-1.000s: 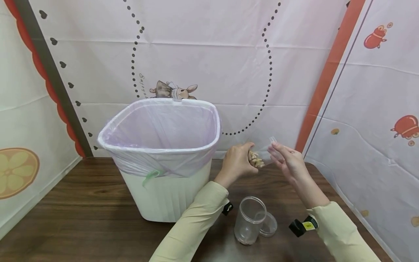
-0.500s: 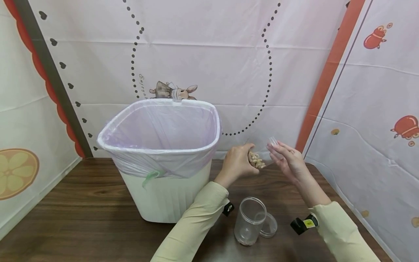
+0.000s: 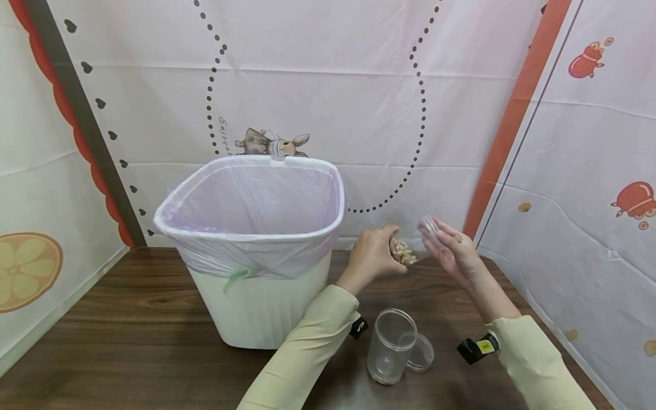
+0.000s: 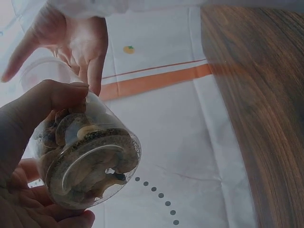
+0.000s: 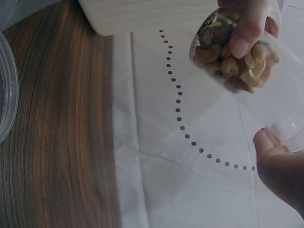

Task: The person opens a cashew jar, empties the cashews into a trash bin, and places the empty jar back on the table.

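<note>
My left hand (image 3: 373, 254) grips a clear plastic jar (image 4: 92, 164), thumb on one side and fingers on the other. Cashew nuts (image 5: 235, 64) lie towards the jar's base, with some dark bits among them. The jar is tilted, its mouth towards my right hand (image 3: 457, 253). That hand is spread at the jar's mouth, palm towards it, fingers mostly straight; in the right wrist view its fingertips appear to touch the rim. In the head view, a clear ring-like edge shows between its thumb and fingers; whether it is only the jar's rim, I cannot tell.
A second clear jar (image 3: 388, 356) stands on the wooden table (image 3: 128, 319), with a few crumbs at its bottom. Beside it lies a clear lid (image 3: 421, 353). To the left stands a white bin (image 3: 256, 313) with a pale purple liner (image 3: 302, 256). Printed cloth (image 3: 328, 102) hangs behind.
My right hand has turned slightly, showing more of the clear ring-like edge between its thumb and fingers. The left hand and the jar of cashews have barely moved.
</note>
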Motion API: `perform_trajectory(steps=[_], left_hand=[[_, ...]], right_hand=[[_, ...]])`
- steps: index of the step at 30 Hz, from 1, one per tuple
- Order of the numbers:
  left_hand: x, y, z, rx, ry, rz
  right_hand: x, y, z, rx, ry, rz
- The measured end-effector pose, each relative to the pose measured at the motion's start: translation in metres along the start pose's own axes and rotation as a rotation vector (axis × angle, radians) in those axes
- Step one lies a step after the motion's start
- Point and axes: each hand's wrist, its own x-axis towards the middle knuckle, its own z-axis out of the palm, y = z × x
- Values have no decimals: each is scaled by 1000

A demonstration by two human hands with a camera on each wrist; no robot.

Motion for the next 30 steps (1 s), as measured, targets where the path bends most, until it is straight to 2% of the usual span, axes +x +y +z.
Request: perform_trajectory(steps=[2, 4, 9, 14, 19, 24, 30], left_hand=[[0, 0, 1, 4, 1, 0], [0, 0, 1, 4, 2, -3], [-1, 1, 1, 13, 2, -23], [-1, 1, 2, 42, 25, -25], [-2, 2, 2, 74, 40, -30], [-3, 2, 2, 94, 47, -21], [-4, 3, 2, 84, 47, -30]], right_hand=[[-1, 0, 1, 5, 28, 4], [-3, -1, 3, 40, 91, 28], [-7, -5, 11, 162, 277, 149], [-9, -8, 20, 98, 392, 221], [-8, -10, 27, 5, 438, 229], [-6, -10, 31, -61, 449, 235], [-3, -9, 32, -83, 453, 244]])
